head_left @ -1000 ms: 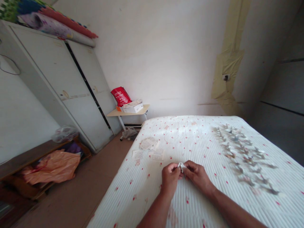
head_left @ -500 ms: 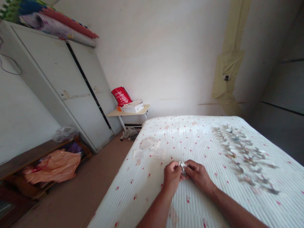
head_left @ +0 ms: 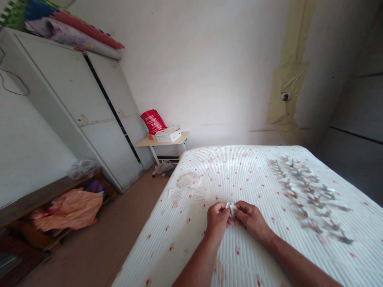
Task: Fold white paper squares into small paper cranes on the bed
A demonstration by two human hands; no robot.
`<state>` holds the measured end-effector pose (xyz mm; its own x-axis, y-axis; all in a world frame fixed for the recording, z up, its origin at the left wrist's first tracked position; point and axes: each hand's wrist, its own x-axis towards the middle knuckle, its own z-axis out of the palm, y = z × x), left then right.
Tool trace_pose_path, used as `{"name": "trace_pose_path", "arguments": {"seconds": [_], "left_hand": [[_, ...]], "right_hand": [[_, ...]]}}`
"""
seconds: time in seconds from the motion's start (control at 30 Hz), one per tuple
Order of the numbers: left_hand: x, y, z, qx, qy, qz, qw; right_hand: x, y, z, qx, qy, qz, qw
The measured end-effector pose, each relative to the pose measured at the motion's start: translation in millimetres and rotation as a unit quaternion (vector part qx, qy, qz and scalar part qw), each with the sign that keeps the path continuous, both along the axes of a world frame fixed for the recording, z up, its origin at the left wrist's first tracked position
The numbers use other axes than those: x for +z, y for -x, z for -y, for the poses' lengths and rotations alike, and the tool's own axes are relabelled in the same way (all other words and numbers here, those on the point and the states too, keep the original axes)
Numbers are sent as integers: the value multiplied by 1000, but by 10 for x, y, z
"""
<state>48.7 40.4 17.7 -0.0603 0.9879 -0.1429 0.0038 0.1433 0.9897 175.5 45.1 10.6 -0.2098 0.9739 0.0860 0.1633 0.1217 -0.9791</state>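
Observation:
Between my two hands, just above the bed, is a small folded piece of paper (head_left: 231, 209), pale and creased. My left hand (head_left: 218, 218) pinches its left side, thumb and fingers pressed together. On the other side my right hand (head_left: 249, 217) grips it the same way, with its fingertips close to the left ones. The lower part of the paper is partly hidden by my fingers. Printed paper squares (head_left: 200, 194) lie on the bed to the left, beyond my left hand. Over on the right, several folded paper figures (head_left: 314, 199) stand in rows, somewhat blurred.
The bed (head_left: 239, 175) has a white ribbed cover with red dots. Past its far left corner stands a small table (head_left: 143, 142) with a red bag (head_left: 153, 121) and a white box (head_left: 169, 136). A grey cabinet (head_left: 72, 87) and a low wooden bench (head_left: 30, 199) are at left.
Both hands stay in nearly the same place, still gripping the paper. The paper's top edge looks slightly more spread between the fingertips. The view has shifted very slightly.

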Motion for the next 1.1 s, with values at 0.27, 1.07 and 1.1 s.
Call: {"name": "trace_pose_path", "arguments": {"seconds": [0.27, 1.07, 1.1], "left_hand": [[11, 29, 4, 8, 4, 43, 999], [-50, 53, 12, -51, -38, 28, 998], [-42, 50, 15, -50, -38, 26, 998]], "right_hand": [[-87, -35, -5, -6, 26, -11, 1000], [-68, -81, -11, 32, 31, -34, 998], [-58, -75, -8, 30, 29, -31, 999]]}}
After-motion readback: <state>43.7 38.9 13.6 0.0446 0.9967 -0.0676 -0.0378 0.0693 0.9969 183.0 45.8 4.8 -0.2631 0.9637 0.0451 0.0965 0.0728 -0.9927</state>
